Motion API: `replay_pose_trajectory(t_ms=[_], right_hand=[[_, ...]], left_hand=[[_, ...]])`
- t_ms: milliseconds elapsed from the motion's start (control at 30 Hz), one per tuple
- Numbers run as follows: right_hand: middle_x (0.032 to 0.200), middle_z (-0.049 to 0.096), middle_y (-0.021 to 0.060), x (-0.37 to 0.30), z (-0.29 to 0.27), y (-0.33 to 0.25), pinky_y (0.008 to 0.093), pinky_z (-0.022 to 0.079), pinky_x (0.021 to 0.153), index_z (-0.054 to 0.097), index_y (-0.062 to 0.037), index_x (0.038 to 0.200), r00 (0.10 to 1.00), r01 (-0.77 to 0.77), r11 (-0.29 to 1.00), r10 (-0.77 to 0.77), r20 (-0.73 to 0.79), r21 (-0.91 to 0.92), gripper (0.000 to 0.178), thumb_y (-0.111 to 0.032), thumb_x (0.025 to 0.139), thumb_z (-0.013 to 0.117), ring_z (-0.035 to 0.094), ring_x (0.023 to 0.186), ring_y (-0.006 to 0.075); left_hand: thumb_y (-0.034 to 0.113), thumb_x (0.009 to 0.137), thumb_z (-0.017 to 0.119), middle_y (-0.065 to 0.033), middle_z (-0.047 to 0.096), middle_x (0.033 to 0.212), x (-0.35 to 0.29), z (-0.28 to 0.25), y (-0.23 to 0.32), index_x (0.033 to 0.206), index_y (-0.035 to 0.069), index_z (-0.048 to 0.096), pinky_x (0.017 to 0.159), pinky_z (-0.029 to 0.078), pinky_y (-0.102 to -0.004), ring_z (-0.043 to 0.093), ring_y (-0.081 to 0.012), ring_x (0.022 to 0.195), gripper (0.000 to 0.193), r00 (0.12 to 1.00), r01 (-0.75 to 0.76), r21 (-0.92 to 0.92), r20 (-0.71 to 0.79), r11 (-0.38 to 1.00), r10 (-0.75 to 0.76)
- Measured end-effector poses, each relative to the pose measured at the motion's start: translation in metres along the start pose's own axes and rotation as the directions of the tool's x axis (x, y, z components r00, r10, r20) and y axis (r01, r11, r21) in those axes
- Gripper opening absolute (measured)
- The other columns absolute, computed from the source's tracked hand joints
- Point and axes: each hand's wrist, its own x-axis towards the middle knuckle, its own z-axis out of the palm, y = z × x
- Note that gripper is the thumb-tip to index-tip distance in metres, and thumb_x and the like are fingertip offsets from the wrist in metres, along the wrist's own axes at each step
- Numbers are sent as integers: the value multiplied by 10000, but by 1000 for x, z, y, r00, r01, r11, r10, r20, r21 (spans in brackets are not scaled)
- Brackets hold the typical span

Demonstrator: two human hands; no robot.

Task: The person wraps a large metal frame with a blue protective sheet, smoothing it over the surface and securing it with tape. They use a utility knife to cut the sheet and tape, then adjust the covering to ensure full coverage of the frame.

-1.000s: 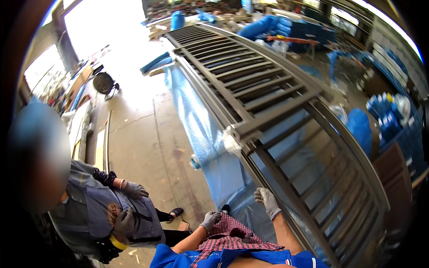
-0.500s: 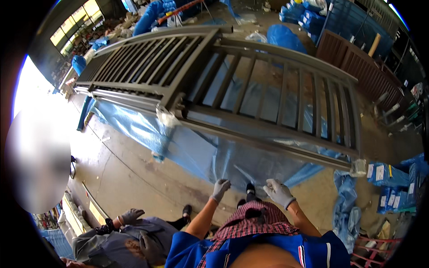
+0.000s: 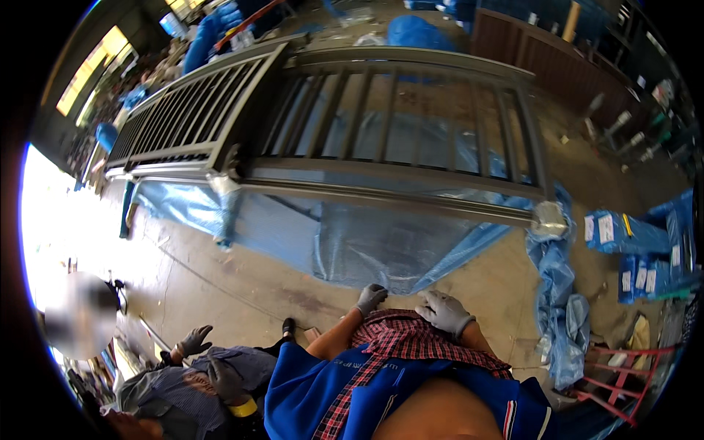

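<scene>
My left hand (image 3: 372, 297), in a grey glove, hovers before my waist with its fingers loosely bent and apart. Nothing shows in it. My right hand (image 3: 444, 312), gloved alike, is beside it over the red checked cloth (image 3: 400, 330) at my waist. Its fingers are parted, and I see nothing held. Whether it touches the cloth I cannot tell. Beyond both hands lies a long dark grey metal railing panel (image 3: 367, 170) with upright slats, raised above the floor. Clear-blue plastic sheeting (image 3: 367, 246) hangs and spreads below it. Wrapping covers its near right corner (image 3: 550, 218).
At my left a co-worker (image 3: 213, 374) in grey gloves stands close. A crumpled blue plastic strip (image 3: 554, 293) trails on the floor at right, near blue-wrapped packages (image 3: 629, 233) and a red metal rack (image 3: 623, 378). Brown slatted panels (image 3: 543, 55) stand behind.
My view has turned right, so the railing now sits further left and higher. Both hands have drawn in toward my waist. The co-worker's raised hand has shifted slightly.
</scene>
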Motion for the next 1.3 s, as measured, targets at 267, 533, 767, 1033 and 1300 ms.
replay_pose_trajectory(t_ms=[267, 533, 767, 1033, 1300], right_hand=[[1014, 622, 183, -175, -92, 156, 433, 484, 832, 562, -35, 1156, 879, -370, 929, 341, -332, -26, 467, -431, 910, 531, 609, 949, 356], [1119, 623, 194, -267, -151, 247, 407, 458, 922, 543, -22, 1223, 683, -582, 765, 644, -345, 275, 533, -455, 914, 513, 603, 1043, 338], [1124, 610, 227, -247, -189, 322, 439, 449, 928, 545, -40, 1168, 717, -586, 731, 669, -198, 350, 493, -462, 919, 493, 587, 1059, 389], [1125, 613, 216, -235, -309, 428, 431, 449, 930, 541, -46, 1176, 649, -628, 663, 735, -197, 407, 496, -467, 918, 503, 575, 1088, 372], [1032, 646, 197, -185, -378, 605, 379, 496, 817, 543, 8, 1169, 495, -521, 496, 839, -227, 695, 487, -381, 884, 606, 640, 962, 299]], left_hand=[[222, 879, 669, -62, 650, 799, 87, 201, 129, 960, -24, 628, 655, 496, -281, 603, -129, 723, 262, 993, -78, 25, 95, 997, 75], [89, 883, 660, -97, 665, 923, 128, 395, 251, 1065, 12, 615, 778, 518, -296, 636, -160, 846, 203, 875, -481, 328, 231, 813, 425], [196, 893, 651, -162, 639, 1014, 235, 480, 378, 1106, 16, 592, 850, 477, -399, 609, -320, 938, 286, 655, -663, 559, 112, 498, 747], [236, 877, 670, -184, 628, 1052, 338, 520, 401, 1168, 23, 573, 854, 453, -422, 585, -344, 985, 373, 765, -517, 671, 84, 531, 639], [268, 845, 700, -218, 520, 1170, 355, 540, 423, 1298, 33, 472, 901, 472, -444, 564, -381, 1056, 559, 908, -282, 800, 45, 529, 417]])
